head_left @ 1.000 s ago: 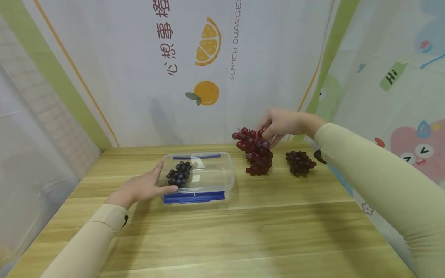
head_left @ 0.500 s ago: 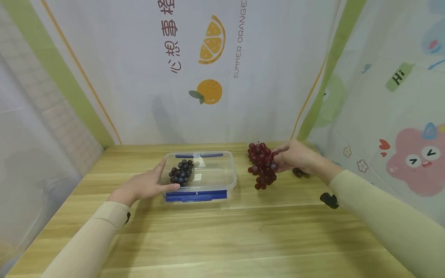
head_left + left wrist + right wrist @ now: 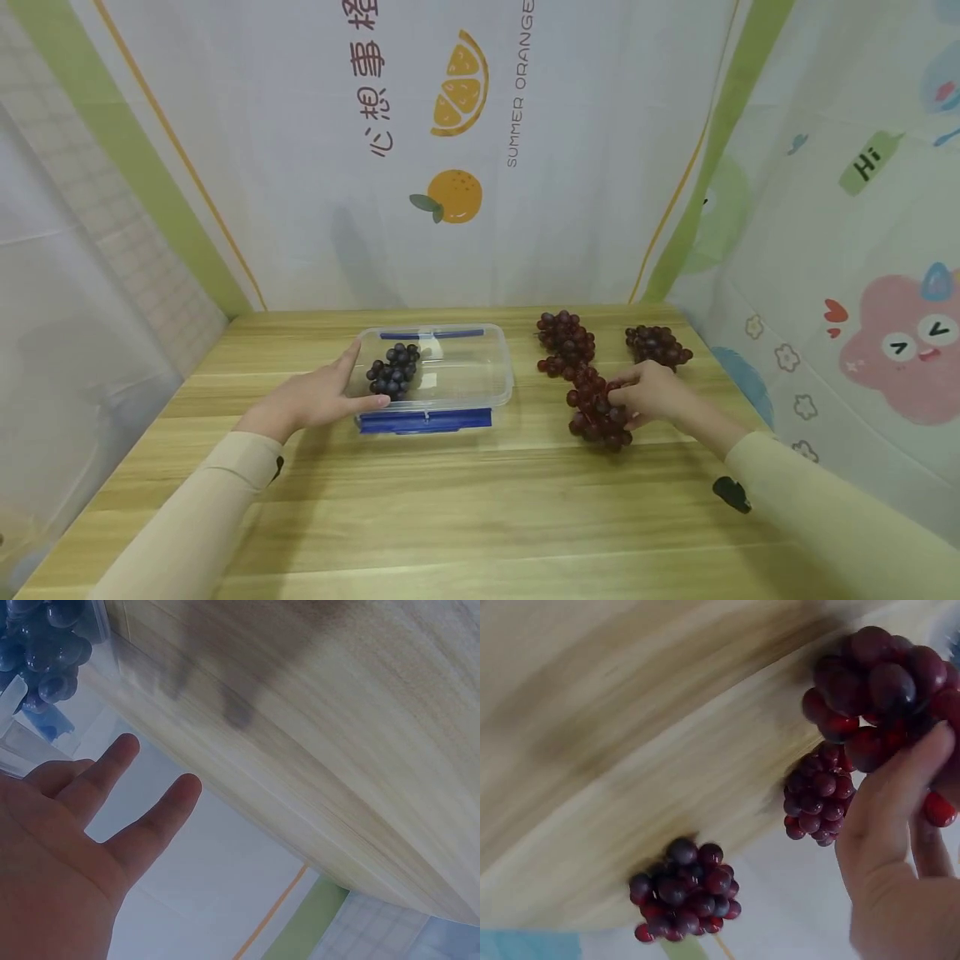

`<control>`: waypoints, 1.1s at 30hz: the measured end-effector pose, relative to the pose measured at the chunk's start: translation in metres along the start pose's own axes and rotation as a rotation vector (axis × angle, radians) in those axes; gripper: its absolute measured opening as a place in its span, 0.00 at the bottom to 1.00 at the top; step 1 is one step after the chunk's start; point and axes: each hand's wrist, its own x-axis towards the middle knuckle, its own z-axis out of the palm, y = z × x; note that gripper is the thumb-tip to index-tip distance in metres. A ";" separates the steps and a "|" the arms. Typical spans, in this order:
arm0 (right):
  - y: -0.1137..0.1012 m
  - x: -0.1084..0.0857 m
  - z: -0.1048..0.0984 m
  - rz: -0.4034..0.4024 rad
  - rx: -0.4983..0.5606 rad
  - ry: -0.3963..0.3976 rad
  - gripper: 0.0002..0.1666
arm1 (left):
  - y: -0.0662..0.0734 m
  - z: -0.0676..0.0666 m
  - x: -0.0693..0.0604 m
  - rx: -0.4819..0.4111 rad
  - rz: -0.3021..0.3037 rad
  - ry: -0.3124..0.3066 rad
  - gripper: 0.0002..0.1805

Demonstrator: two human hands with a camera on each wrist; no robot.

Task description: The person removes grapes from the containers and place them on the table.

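A clear plastic box (image 3: 465,375) with blue clips sits on the table, with a bunch of dark grapes (image 3: 394,371) at its left inside. My left hand (image 3: 318,396) rests at the box's left end, thumb along the front rim; its spread, straight fingers (image 3: 161,814) show in the left wrist view. My right hand (image 3: 648,393) pinches a bunch of red grapes (image 3: 597,412) low over the table, right of the box. Whether this bunch touches the table I cannot tell. Just behind it lies a second red bunch (image 3: 566,340).
A third bunch of dark red grapes (image 3: 657,346) lies near the back right edge of the wooden table (image 3: 480,517). Printed curtains (image 3: 562,233) hang behind the table and at both sides.
My right hand has come down and nearer with the red grapes, away from the bunch behind. The back right bunch, partly covered half a second ago, shows again. My left hand stays at the box.
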 end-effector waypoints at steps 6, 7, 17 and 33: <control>-0.003 0.004 0.016 -0.131 -0.379 0.037 0.29 | -0.001 0.000 -0.001 0.006 -0.010 -0.006 0.71; -0.004 0.005 0.019 -0.145 -0.417 0.032 0.29 | -0.001 0.000 -0.001 0.001 -0.010 -0.007 0.71; -0.004 0.014 0.043 -0.202 -0.481 -0.066 0.34 | 0.001 0.002 -0.001 -0.029 0.006 -0.010 0.69; -0.021 0.009 0.085 -0.232 -0.848 -0.031 0.46 | 0.000 0.000 -0.001 -0.030 0.003 -0.010 0.69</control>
